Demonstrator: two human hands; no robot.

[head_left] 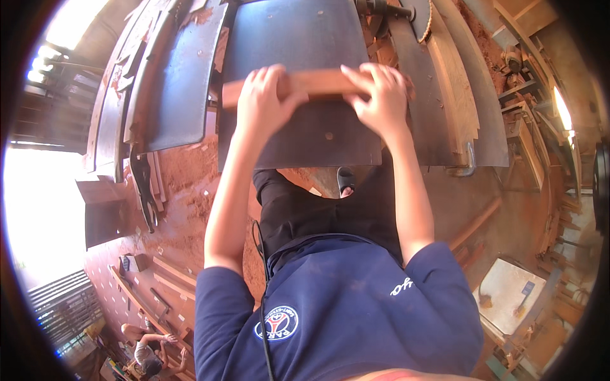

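A reddish-brown wooden bar (314, 82) lies crosswise over the dark metal tabletop (298, 133) of a machine. My left hand (264, 98) grips it near its left end, fingers over the far edge and thumb on the near side. Close to the other end, my right hand (381, 98) is closed around it in the same way. Both forearms reach straight forward from my body. The bar looks slightly blurred, and its underside is hidden, so I cannot tell whether it touches the metal.
A toothed round saw blade (427, 22) and shaft show beyond my right hand. A long timber (454, 82) runs along the right, with a metal clamp (469, 162) at its near end. Sawdust covers the floor (184, 190). Another person (149, 355) works at the lower left.
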